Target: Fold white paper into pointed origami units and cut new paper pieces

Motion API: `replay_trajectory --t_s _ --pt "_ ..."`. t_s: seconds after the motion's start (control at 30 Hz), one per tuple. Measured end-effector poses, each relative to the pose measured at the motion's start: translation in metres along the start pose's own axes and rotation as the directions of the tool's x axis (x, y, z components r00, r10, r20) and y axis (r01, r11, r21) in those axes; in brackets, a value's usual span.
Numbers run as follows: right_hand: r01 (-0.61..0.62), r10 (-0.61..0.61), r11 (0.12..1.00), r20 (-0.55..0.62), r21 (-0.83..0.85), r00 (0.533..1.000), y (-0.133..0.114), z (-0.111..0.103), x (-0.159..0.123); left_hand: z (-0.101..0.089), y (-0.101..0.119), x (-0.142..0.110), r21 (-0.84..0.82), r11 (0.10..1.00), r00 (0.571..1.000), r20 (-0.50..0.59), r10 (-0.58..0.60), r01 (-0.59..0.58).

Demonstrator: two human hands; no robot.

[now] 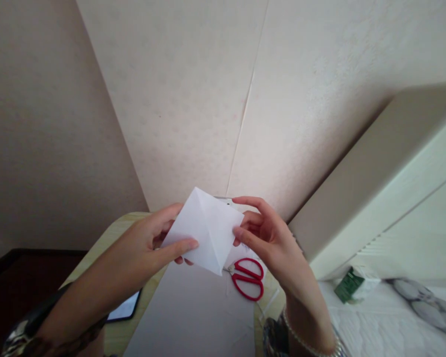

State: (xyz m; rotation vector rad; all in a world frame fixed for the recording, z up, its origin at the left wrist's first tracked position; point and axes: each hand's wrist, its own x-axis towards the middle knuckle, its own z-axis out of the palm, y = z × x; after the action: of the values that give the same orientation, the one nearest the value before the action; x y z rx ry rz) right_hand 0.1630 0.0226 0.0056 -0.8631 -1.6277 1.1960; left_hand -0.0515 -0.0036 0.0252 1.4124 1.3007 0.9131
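A folded piece of white paper [208, 228], roughly diamond-shaped with a crease down its middle, is held up above the table. My left hand [167, 240] grips its left side, thumb on top and fingers underneath. At the right corner, my right hand [262, 228] pinches the edge between thumb and fingers, with the index finger stretched out above. Below the paper lie scissors with red handles [248, 279]; their blades are mostly hidden. A grey-white board or sheet [196, 312] covers the table under my hands.
Thin paper strips [271, 300] lie right of the scissors on the light wooden table [121, 230]. A phone or tablet [124, 307] is partly under my left forearm. A wall [193, 99] rises behind. At right, a green and white box [353, 286] rests on a white quilted surface.
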Motion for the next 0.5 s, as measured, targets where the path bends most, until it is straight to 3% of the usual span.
replay_trajectory --t_s 0.17,0.3,0.5 --pt "0.11 -0.13 0.948 -0.049 -0.299 0.99 -0.001 0.002 -0.005 0.001 0.0 -0.002 -0.009 1.0 1.0 0.002 0.022 -0.022" --pt "0.262 -0.269 0.827 0.058 -0.498 0.961 -0.007 0.004 -0.01 0.002 0.003 -0.004 0.05 0.997 0.995 0.081 0.051 -0.055" --pt "0.374 -0.335 0.7 0.182 -0.608 0.924 -0.013 0.005 -0.014 -0.001 0.004 -0.005 0.209 0.973 0.983 0.174 0.06 -0.097"
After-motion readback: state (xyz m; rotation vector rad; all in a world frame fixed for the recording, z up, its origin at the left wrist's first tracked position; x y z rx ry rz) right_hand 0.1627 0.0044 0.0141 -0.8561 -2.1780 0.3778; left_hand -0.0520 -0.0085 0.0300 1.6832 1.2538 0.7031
